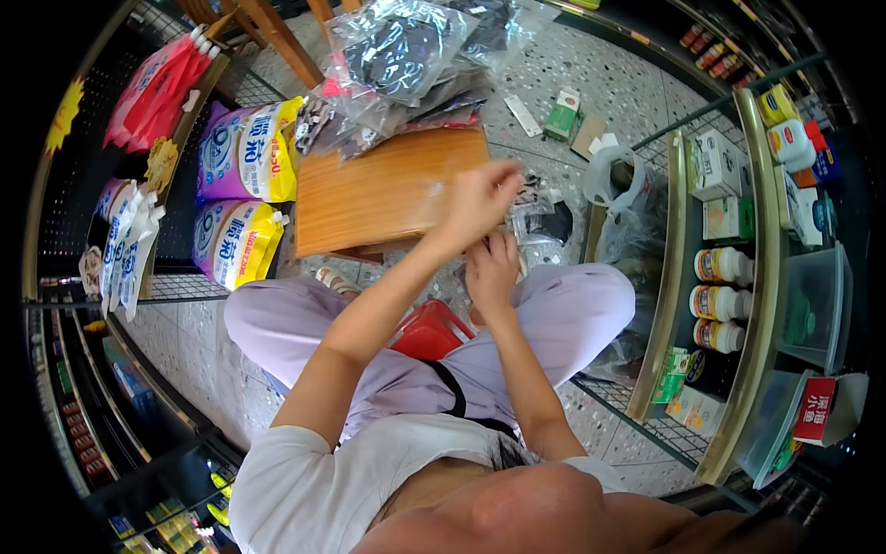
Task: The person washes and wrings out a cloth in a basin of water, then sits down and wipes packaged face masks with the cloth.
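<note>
My left hand [480, 205] is over the right edge of a small wooden table [369, 189], its fingers bent in toward the thumb and slightly blurred. Just below it, my right hand [494, 270] is by the table's near right corner with its fingers curled together. Anything between the fingers of either hand is too small or hidden to make out. Right of the hands lie small clear packets with black contents [546, 223]. A heap of clear plastic bags with dark items [406, 65] covers the table's far side.
Purple-and-yellow detergent bags [247, 152] stand left of the table. A white plastic bag [616, 180] hangs at the right, beside shelves with white bottles [722, 303] and boxes. Beyond the table, a green-and-white box [562, 114] lies on the speckled floor. A red stool [430, 331] is between my legs.
</note>
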A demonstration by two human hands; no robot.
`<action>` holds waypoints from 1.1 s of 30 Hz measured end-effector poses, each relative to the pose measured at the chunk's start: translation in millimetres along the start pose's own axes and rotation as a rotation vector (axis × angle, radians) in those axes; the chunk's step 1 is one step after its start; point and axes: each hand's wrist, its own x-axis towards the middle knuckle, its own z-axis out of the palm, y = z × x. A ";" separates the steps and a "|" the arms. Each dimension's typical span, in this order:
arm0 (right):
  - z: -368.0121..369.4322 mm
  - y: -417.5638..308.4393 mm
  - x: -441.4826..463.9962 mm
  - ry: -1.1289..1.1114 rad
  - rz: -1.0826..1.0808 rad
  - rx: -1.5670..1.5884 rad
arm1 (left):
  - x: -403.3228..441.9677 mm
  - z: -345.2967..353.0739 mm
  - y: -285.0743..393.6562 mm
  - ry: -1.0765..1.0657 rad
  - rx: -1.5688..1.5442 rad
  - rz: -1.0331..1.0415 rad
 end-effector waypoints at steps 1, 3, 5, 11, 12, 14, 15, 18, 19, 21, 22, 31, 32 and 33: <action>-0.8 -1.9 4.7 0.038 -0.026 0.001 | 7.6 -10.0 -13.3 0.094 -0.117 -0.039; -0.7 -5.5 13.3 0.114 -0.073 0.003 | 24.5 -34.3 -28.8 0.218 -0.396 -0.173; 0.4 -8.1 15.6 0.114 -0.084 -0.004 | 37.8 -62.1 -24.4 0.274 -0.722 -0.362; 1.7 -11.5 15.7 0.110 -0.085 0.004 | 54.0 -93.2 -19.3 0.332 -0.987 -0.431; 1.1 -11.0 15.8 0.103 -0.087 0.006 | 55.9 -93.8 -22.4 0.333 -1.001 -0.419; 0.3 -11.0 16.0 0.092 -0.084 0.005 | 58.6 -93.2 -29.6 0.330 -1.031 -0.396; 0.2 -11.2 15.8 0.088 -0.078 0.003 | 57.0 -94.3 -28.6 0.329 -1.019 -0.392; 0.2 -12.3 16.5 0.095 -0.070 0.020 | 43.0 -97.9 -28.2 0.316 -0.963 -0.376; 0.2 -12.4 16.4 0.099 -0.068 0.031 | 33.8 -99.8 -30.1 0.303 -0.932 -0.367; 1.3 -12.0 16.2 0.104 -0.043 0.039 | 11.0 -103.3 -34.4 0.270 -0.872 -0.358; 1.9 -11.8 15.7 0.103 -0.029 0.045 | -4.7 -105.1 -37.1 0.252 -0.844 -0.360; 3.6 -6.8 21.6 0.164 0.093 0.117 | -149.3 -141.3 -84.6 0.039 -0.653 -0.488; 4.4 -6.6 22.8 0.173 0.132 0.158 | -161.1 -146.0 -93.6 0.023 -0.664 -0.503; 6.6 -7.9 23.7 0.181 0.171 0.200 | -171.8 -150.1 -102.6 0.034 -0.662 -0.523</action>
